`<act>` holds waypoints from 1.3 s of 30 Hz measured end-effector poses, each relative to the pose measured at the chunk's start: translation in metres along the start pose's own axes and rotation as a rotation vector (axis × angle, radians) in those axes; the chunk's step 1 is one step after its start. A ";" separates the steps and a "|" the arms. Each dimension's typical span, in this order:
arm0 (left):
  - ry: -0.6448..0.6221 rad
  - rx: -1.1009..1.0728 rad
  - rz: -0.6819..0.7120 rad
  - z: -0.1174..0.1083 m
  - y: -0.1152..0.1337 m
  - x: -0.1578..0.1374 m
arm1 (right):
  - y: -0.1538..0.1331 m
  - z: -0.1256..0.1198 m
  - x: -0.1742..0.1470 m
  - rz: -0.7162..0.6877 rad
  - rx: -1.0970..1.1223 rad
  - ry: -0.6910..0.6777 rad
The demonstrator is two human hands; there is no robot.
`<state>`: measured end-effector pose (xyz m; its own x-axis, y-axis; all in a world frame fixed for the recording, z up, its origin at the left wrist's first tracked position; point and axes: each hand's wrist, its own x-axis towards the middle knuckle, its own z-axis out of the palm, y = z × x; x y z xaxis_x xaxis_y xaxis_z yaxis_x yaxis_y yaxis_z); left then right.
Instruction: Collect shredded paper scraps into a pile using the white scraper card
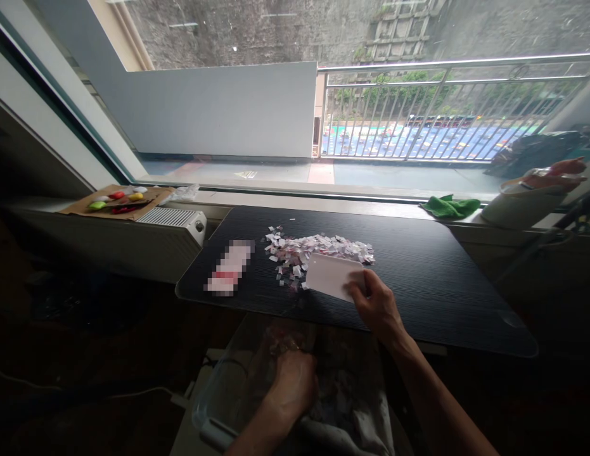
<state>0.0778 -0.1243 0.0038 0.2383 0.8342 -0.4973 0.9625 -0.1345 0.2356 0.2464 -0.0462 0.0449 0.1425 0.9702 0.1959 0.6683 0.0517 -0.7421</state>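
Note:
My right hand (378, 301) is closed on the near right corner of a flat white plastic scraper (330, 275). The scraper's left end is at the near side of a pile of small white and pinkish paper scraps (323, 246) on the black tabletop (418, 278). Below the table's front edge, my left hand (295, 378) is curled over a clear plastic bin (211, 408). Its fingertips are turned away from me, so what they hold is hidden. More scraps show dimly inside the bin near that hand.
A pixelated pink-and-white strip (230, 269) lies on the table's left. A green cloth (450, 206) and a pale container (523, 201) rest on the sill at right. At left are a brown paper sheet (78, 208) with colourful items and a white radiator (175, 218).

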 end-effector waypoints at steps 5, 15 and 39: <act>-0.023 0.022 -0.016 -0.001 0.001 0.000 | 0.002 -0.004 0.005 0.000 0.046 0.053; 0.005 -0.012 -0.004 -0.001 -0.001 -0.001 | -0.003 0.018 0.020 -0.013 0.107 -0.045; -0.020 0.016 -0.006 -0.004 0.001 0.000 | 0.003 0.007 0.019 0.004 0.067 -0.014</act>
<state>0.0779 -0.1223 0.0071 0.2352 0.8241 -0.5153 0.9657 -0.1382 0.2198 0.2458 -0.0260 0.0416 0.1345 0.9736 0.1846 0.6177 0.0633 -0.7839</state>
